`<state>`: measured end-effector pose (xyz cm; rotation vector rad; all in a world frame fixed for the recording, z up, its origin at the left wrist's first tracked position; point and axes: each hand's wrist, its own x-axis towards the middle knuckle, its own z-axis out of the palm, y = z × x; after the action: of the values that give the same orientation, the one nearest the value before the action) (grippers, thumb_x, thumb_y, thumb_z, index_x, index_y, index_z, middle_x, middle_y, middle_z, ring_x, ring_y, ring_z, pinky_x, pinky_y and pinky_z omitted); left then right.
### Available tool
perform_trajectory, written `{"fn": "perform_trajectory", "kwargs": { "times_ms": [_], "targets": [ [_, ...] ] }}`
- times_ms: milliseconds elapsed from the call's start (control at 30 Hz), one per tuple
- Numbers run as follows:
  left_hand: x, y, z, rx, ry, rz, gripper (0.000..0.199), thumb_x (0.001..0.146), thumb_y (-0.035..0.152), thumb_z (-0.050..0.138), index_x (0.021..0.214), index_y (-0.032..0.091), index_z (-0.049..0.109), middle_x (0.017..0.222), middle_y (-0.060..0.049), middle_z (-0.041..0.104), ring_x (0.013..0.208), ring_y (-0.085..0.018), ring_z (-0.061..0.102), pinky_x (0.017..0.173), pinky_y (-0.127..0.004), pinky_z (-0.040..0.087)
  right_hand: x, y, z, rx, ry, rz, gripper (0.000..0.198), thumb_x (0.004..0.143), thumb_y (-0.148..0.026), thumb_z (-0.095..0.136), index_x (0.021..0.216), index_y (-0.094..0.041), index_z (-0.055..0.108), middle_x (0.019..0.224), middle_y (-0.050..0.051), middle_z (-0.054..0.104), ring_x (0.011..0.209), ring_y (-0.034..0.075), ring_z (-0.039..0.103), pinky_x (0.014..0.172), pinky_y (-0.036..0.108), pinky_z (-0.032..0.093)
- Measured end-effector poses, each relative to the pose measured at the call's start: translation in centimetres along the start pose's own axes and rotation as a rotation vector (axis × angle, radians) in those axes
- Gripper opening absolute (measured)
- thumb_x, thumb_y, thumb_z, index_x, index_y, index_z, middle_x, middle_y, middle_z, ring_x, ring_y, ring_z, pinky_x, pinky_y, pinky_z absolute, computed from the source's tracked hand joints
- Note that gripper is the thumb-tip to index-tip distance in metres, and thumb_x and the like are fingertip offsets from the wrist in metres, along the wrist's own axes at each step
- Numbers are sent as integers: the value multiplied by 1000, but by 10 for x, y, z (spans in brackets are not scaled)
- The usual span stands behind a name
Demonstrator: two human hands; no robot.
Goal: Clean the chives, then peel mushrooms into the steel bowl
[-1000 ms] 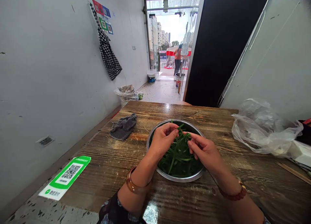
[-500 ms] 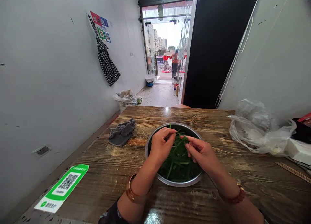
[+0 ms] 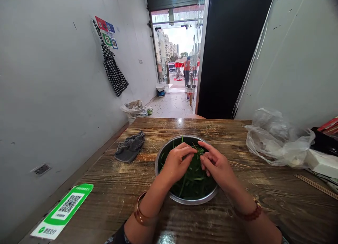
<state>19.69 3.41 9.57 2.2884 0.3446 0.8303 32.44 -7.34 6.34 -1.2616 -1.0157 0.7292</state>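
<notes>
A round metal bowl stands on the wooden table, filled with long, narrow green leaves that look like chives. Over its middle, my left hand pinches thumb and forefinger together at a small bunch of the greens. My right hand faces it from the other side, thumb and curled fingers on the same bunch, its forefinger raised and apart. A thin brownish stick or stem shows between the fingertips; its kind is too small to tell.
A grey cloth lies left of the bowl, a green QR-code card at the near left. On the right are a crumpled clear plastic bag, a white box and thin wooden sticks. People stand outside the doorway.
My left fingertips have moved right and down, closer to my right hand. My right forefinger has lifted away from its thumb. The whole view has shifted slightly.
</notes>
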Motion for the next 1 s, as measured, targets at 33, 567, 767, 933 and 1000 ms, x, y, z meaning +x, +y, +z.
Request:
{"fn": "perform_trajectory", "kwargs": {
  "times_ms": [33,567,767,933,1000],
  "targets": [
    [0,1,0,-14,-29,3,20,85,15,53,89,19,71,89,-7,67,82,-16,62,75,-29,47,0,0,0,-1,13,0,43,86,-38,55,125,-19,52,59,-7,51,42,7,43,42,20,35],
    [2,-3,-1,-2,325,-197,17,84,22,56,95,17,68,88,-5,69,80,-16,62,69,-26,46,2,1,-5,268,519,-144,18,82,-34,65,94,-22,60,59,-7,53,45,7,44,42,18,35],
    [0,10,-12,162,118,-117,13,85,21,53,86,18,66,75,-1,62,69,-13,56,66,-25,43,2,1,-7,137,566,-166,20,83,-34,63,98,-21,60,62,-6,56,47,7,48,44,19,39],
    [-4,12,-15,175,-418,-29,15,84,18,55,91,19,68,86,-3,66,77,-15,60,71,-26,45,3,1,-8,163,621,-184,21,83,-33,63,99,-21,60,63,-6,56,48,7,48,45,18,40],
    [-4,8,-13,334,-491,-19,18,81,17,57,95,19,68,93,-5,66,86,-19,60,79,-30,46,3,2,-7,161,596,-174,21,83,-33,63,99,-21,60,62,-6,56,48,7,48,45,18,40]
  ]
}}
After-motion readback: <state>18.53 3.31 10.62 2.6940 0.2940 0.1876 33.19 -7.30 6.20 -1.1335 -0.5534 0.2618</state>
